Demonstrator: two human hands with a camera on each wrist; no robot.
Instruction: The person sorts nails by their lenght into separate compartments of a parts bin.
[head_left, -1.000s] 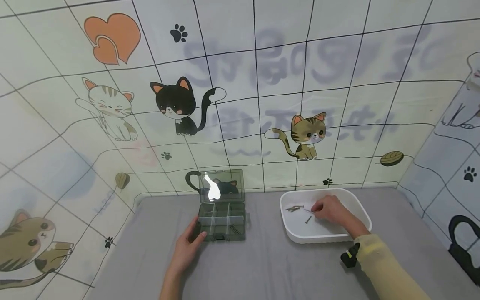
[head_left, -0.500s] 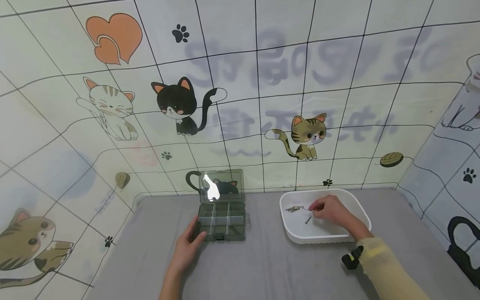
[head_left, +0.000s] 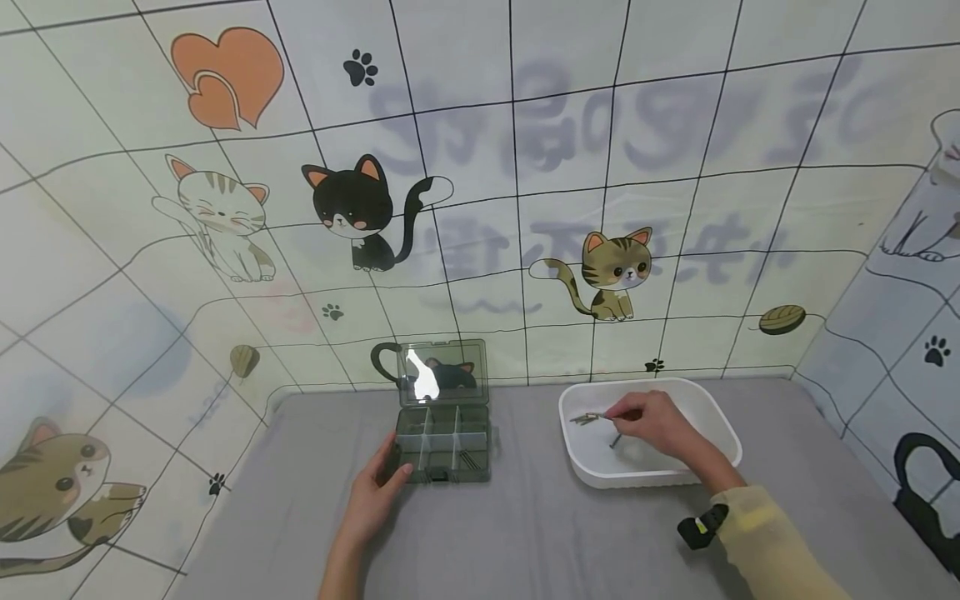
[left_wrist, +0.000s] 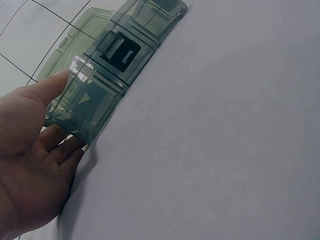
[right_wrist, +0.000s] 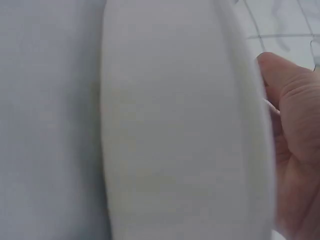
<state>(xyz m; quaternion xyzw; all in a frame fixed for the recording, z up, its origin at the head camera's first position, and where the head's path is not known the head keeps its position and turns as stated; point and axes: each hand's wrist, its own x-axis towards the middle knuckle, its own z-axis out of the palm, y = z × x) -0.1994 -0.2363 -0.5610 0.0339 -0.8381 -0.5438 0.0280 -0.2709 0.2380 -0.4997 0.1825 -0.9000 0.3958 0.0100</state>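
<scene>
In the head view my left hand (head_left: pixel 375 493) holds the left side of a green see-through compartment box (head_left: pixel 442 442), its lid raised at the back. The left wrist view shows my thumb on the box's upper edge and my fingers against its end. Several thin dark screws (head_left: pixel 469 460) lie in the front right compartment. My right hand (head_left: pixel 656 423) reaches into a white tray (head_left: pixel 585 473), thumb and fingertips pinching what looks like a screw beside a small pile of screws (head_left: pixel 587 418). A separate screw (head_left: pixel 616 441) lies just below the fingers, partly covered.
A grey cloth (head_left: pixel 525 517) covers the table under the box and tray. Behind stands a wall sheet (head_left: pixel 480 200) printed with cats and grid lines. The tray's near wall (right_wrist: pixel 175 125) fills much of the right wrist view and hides part of the right hand.
My right hand has shifted a little left inside the tray, up to the screw pile, and now partly covers the separate screw. My left hand and the box stay put.
</scene>
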